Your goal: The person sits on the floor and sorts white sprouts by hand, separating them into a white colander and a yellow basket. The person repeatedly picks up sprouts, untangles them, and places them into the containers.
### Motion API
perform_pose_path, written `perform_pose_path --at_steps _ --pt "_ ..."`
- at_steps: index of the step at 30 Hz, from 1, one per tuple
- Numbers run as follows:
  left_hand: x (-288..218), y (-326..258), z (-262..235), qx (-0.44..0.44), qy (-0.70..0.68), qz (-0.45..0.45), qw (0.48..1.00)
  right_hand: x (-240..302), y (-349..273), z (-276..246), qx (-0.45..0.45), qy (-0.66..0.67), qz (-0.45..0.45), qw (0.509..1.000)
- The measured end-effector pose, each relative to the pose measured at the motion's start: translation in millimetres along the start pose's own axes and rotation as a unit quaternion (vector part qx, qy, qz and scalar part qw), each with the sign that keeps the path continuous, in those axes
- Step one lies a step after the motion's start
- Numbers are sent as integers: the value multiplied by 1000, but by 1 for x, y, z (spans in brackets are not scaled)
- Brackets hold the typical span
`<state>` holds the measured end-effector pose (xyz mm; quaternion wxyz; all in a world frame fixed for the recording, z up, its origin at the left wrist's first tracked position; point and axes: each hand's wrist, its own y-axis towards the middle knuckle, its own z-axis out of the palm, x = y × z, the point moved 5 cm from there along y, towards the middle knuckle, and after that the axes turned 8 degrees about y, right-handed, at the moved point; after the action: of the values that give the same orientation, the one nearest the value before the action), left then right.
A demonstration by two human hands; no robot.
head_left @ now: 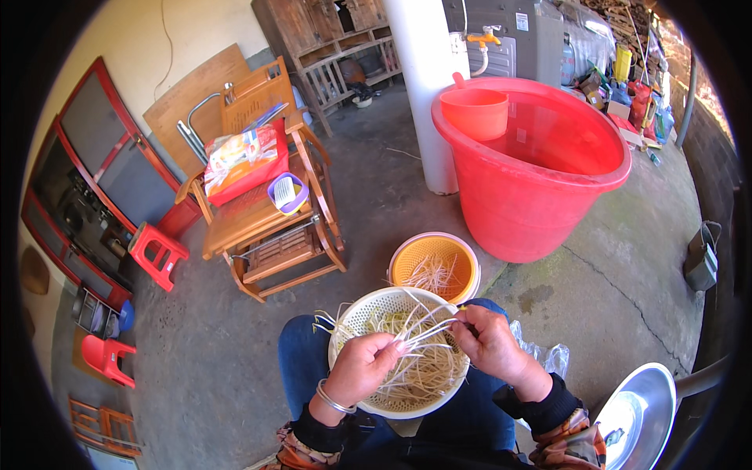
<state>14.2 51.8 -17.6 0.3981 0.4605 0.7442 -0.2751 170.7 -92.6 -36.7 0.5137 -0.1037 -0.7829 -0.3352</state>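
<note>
- Held a loose bunch of long white bean sprouts in the left hand, thumb laid across the stems, with a silver bracelet around the wrist.
- Pinched the thumb and fingertips of the right hand together at the ends of the same bunch, by a small yellow tip.
- Positioned both hands above a cream perforated colander, set on the lap between two knees in blue jeans and filled with more bean sprouts.
- Had a yellow colander just beyond, inside a pale basin, with thin whitish strands in it.
- Saw a large red plastic tub past that, with a red dipper at the rim, near a white pillar and a yellow tap.
- Noticed, to the left, a wooden chair bearing a red package and a small purple basket.
- Spotted crumpled clear plastic beside the right knee and a shiny metal basin farther right.
</note>
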Motion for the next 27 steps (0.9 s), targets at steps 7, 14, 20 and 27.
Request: perform_pose_path --at_steps 7,14,20,27 --pt "1 0 -3 6 68 6 998 -23 0 -3 -28 423 247 871" --pt "-16 -2 -6 -64 224 98 968 -14 -1 -2 87 381 295 872" --pt "-17 -2 -7 -82 251 106 959 -12 -4 -8 114 293 241 918" --pt "1 4 -3 -44 22 38 998 -19 1 -15 -100 383 183 900"
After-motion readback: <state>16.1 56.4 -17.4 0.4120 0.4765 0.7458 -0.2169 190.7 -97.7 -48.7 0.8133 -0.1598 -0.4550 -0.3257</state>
